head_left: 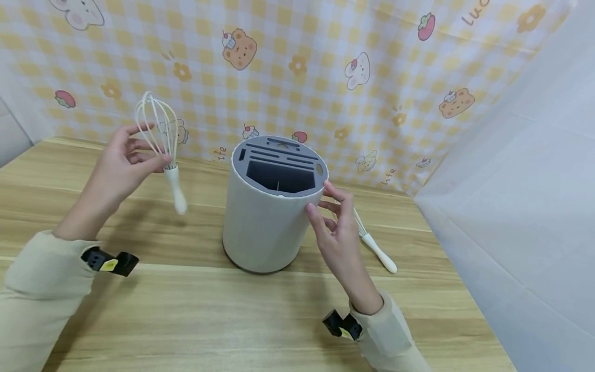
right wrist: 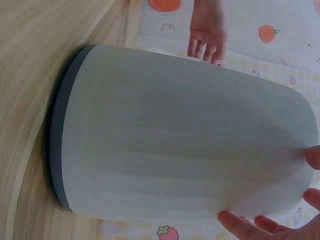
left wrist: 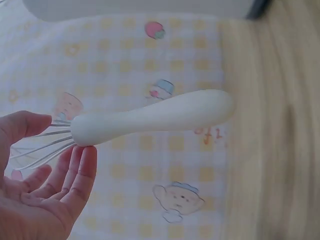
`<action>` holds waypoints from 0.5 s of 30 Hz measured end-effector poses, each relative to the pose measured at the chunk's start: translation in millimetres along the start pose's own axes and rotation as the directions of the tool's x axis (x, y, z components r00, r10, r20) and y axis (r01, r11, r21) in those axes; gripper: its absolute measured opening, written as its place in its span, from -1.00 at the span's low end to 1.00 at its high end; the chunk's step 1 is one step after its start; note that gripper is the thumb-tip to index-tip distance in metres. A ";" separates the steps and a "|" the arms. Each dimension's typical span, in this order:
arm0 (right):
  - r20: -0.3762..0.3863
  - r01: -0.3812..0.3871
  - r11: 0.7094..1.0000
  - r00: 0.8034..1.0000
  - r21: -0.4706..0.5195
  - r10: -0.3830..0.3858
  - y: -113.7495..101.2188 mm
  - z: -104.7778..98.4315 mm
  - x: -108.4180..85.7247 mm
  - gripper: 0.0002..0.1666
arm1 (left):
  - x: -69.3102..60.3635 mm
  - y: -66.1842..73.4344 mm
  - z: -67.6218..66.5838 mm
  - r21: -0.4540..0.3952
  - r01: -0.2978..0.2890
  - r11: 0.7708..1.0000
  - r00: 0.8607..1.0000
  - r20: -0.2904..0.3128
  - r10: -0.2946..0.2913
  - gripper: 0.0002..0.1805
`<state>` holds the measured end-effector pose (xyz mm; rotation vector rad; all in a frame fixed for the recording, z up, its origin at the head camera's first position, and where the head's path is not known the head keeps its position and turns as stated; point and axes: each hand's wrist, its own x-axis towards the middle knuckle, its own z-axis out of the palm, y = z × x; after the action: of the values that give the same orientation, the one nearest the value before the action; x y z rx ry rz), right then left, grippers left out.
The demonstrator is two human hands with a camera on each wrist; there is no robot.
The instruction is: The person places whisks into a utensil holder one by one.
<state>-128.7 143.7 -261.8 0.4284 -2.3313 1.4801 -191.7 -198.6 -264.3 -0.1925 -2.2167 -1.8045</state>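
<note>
My left hand (head_left: pixel 123 163) pinches a white whisk (head_left: pixel 175 191) by its wires, just above the handle. The whisk is held off the table, wire loops up and handle hanging down; its white handle (left wrist: pixel 155 116) shows fully in the left wrist view. A round white knife block (head_left: pixel 267 227) with a grey slotted top stands upright on the table. At the block's right upper edge, my right hand (head_left: pixel 341 232) grips with thumb in front and fingers round the side. Behind that hand a second white whisk (head_left: pixel 378 252) lies on the table, its wires partly hidden.
The wooden table (head_left: pixel 200 315) runs up to a yellow checked cloth (head_left: pixel 279 93) with cartoon prints at the back. A plain white sheet (head_left: pixel 520 206) hangs along the right side. The knife block's top has several narrow slots and a wide opening at the front.
</note>
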 end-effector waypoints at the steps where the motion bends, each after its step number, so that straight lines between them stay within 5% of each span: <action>1: 0.000 0.001 1.000 1.000 0.000 -0.001 0.0 0.0 0.0 -0.44 | -1.2 3.4 1.1 -0.070 -0.011 0.997 1.000 -0.011 0.010 -0.34; 3: -0.001 0.006 1.000 1.000 -0.001 -0.006 -0.2 0.1 -0.2 -0.43 | -3.3 10.1 3.3 -0.224 -0.042 0.974 0.999 -0.034 0.035 -0.37; 5: -0.002 0.009 1.000 1.000 -0.003 -0.009 -0.2 0.1 -0.4 -0.43 | -5.0 16.1 5.3 -0.374 -0.081 0.924 0.996 -0.054 0.066 -0.37; 10: -0.002 0.006 1.000 1.000 -0.003 -0.006 0.7 0.3 -0.5 -0.43 | -10.5 32.2 10.3 -0.611 -0.189 0.768 0.982 -0.115 0.151 -0.37; 15: -0.001 -0.006 1.000 1.000 -0.001 0.006 0.9 0.4 -0.6 -0.44 | -17.0 47.2 11.9 -0.741 -0.273 0.613 0.961 -0.179 0.211 -0.40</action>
<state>-128.6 143.7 -263.0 0.4211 -2.3347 1.4808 -164.1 -175.8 -227.2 -0.5510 -1.1482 -2.4057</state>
